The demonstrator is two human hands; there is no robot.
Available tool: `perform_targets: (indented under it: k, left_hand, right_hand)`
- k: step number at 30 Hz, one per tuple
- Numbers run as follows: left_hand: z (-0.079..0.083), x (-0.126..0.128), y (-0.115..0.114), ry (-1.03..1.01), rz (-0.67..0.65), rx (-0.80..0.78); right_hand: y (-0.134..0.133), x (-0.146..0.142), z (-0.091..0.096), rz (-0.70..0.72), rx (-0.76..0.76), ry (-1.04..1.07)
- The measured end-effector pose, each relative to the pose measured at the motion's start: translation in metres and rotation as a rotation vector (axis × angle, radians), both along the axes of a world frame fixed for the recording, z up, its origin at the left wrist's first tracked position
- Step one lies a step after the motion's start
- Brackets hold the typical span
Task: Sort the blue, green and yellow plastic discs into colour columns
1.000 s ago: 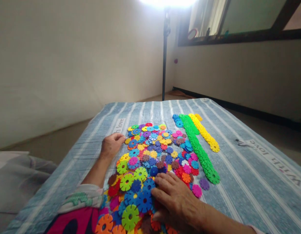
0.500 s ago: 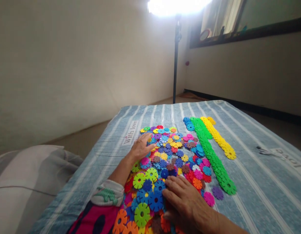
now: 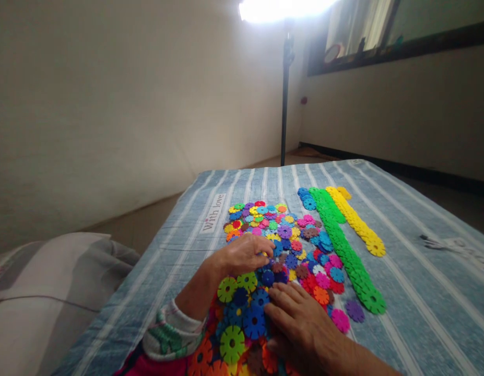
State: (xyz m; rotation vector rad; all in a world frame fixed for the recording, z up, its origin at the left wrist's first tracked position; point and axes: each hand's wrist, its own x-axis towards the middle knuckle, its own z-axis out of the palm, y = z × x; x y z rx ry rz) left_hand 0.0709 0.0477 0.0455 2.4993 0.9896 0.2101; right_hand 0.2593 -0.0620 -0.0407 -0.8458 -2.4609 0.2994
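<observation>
A pile of many-coloured notched plastic discs [image 3: 254, 321] is spread over the striped cloth. My left hand [image 3: 242, 254] reaches into the middle of the pile, its fingers bent downward and the thumb slightly apart from them; I see no disc held. Closer to me, my right hand [image 3: 304, 324] lies palm down on the pile's right side with fingers stretched out. Its fingertips are beside a large blue disc [image 3: 254, 321]. Right of the pile run a long row of overlapping green discs [image 3: 343, 250] and a shorter yellow row [image 3: 355, 222].
Several blue discs [image 3: 307, 199] lie at the far end of the green row. A purple disc [image 3: 355, 310] and a pink disc [image 3: 340, 320] sit at the pile's right edge. A small cable [image 3: 433, 242] rests on the right. Beyond the bed stands a lamp pole [image 3: 284, 104].
My left hand has moved from the pile's far left edge toward me and rightward, and its fingers have curled down. My right hand stays in place on the pile. The view has shifted slightly.
</observation>
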Motion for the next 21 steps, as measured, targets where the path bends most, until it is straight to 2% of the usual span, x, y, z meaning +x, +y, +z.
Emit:
perform_targets:
  k: [2,4,7,11,13,16,21]
  left_hand:
    - [0.003,-0.002,0.004,-0.058,0.058,0.038]
    - [0.001,-0.008,0.013,-0.113,0.207,0.149]
    - [-0.012,-0.019,0.027,-0.104,0.428,0.310]
    - [-0.036,-0.028,0.041,-0.037,0.481,0.311]
    - [-0.044,-0.027,0.044,0.035,0.527,0.281]
    - [-0.044,-0.021,0.041,0.113,0.462,0.245]
    - [-0.025,-0.008,0.022,0.095,0.162,0.183]
  right_hand:
    - [0.000,0.000,0.000,-0.003,-0.003,0.006]
    - [-0.001,0.000,0.001,-0.004,-0.003,0.012]
    - [-0.001,0.001,0.005,-0.010,-0.013,0.006]
    - [-0.001,0.000,0.007,0.001,-0.014,-0.015]
    - [-0.001,-0.001,0.005,0.002,0.002,-0.011]
    - [0.000,-0.001,0.003,0.002,0.039,-0.007]
    - [0.003,-0.001,0.000,0.028,0.102,-0.004]
